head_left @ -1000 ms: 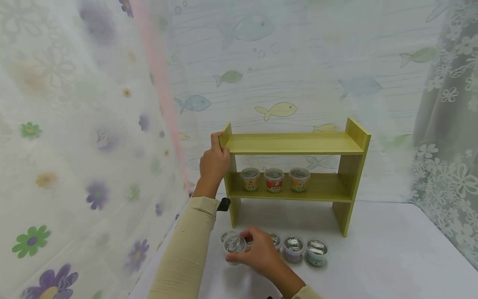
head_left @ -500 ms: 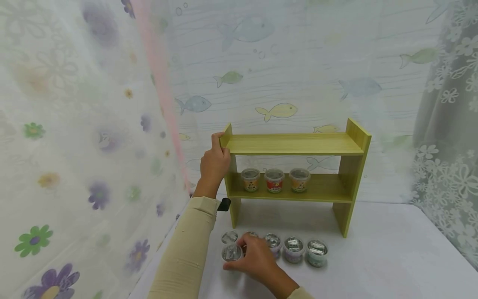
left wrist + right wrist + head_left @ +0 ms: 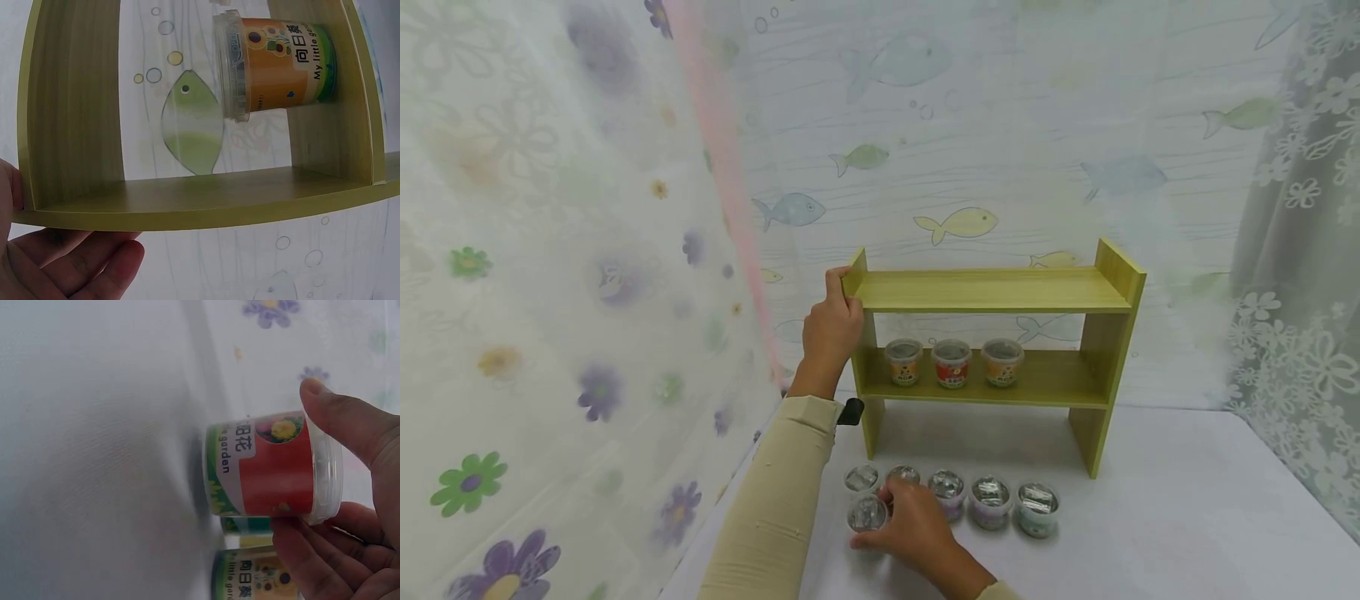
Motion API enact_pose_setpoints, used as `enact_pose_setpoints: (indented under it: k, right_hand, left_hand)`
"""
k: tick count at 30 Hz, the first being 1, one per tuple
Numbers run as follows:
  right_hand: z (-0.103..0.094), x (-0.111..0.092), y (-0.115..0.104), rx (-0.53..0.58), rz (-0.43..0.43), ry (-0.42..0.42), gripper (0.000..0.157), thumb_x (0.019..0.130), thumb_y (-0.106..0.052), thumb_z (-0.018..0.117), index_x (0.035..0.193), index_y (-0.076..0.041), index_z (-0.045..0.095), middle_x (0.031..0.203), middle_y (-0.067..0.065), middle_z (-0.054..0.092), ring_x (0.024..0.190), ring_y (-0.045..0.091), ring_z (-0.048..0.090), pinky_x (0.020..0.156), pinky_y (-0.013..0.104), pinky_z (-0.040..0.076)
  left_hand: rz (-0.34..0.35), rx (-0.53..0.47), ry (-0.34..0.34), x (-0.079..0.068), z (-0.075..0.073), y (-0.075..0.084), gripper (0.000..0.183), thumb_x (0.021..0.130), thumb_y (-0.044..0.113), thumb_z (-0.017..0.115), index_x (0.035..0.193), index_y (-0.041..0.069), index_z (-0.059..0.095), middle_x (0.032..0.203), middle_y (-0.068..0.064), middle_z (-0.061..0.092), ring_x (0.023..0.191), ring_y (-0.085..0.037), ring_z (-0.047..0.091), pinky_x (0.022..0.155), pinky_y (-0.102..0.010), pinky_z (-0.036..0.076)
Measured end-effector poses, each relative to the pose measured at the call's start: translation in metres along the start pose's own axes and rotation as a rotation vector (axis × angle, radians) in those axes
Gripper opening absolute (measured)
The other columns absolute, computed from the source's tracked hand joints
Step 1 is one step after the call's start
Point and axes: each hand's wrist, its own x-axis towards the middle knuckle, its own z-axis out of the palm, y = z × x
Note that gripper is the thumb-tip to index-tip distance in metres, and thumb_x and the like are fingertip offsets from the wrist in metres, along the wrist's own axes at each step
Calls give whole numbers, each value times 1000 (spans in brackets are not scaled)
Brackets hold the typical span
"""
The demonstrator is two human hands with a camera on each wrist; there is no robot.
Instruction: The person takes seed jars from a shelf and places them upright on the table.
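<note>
My left hand (image 3: pixel 832 329) grips the top of the left side board of a yellow-green wooden shelf (image 3: pixel 992 289). In the left wrist view its fingers (image 3: pixel 94 262) bend around the board's edge. My right hand (image 3: pixel 917 521) holds a small lidded plastic cup (image 3: pixel 867 513) between thumb and fingers, low at the white table. Seen from the right wrist, this cup (image 3: pixel 275 465) has a red and green label with a flower picture, and the thumb lies along its clear lid. Behind it is another cup (image 3: pixel 861 477), close to the held one.
Several more cups stand in a row to the right, among them a purple-labelled cup (image 3: pixel 990 500) and a green-labelled cup (image 3: pixel 1037 508). On the middle shelf board (image 3: pixel 1052 379) are two orange-labelled cups and a red cup (image 3: pixel 951 364) between them. Patterned curtains hang behind and left.
My right hand has brought the red-labelled cup slightly left and down toward the table, uncovering the cups behind it. The left hand stays on the shelf.
</note>
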Motion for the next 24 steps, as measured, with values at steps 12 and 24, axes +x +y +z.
enact_pose_setpoints:
  k: [12,24]
  right_hand:
    - [6,-2,2,-51,-36,32,60,56,-53,98,89,-16,65,75,-11,56,65,4,46,59,24,41]
    - [10,-3,-1,-111,-31,24,65,56,-55,98,92,-15,62,83,-6,63,69,5,53,60,27,46]
  left_hand:
    - [-4,3,1,1,2,-1,49,107,25,36,156,30,30,53,-6,45,39,-20,31,39,-33,26]
    - [6,2,17,1,2,-1,49,107,24,36,155,28,32,52,-6,45,39,-20,30,39,-33,26]
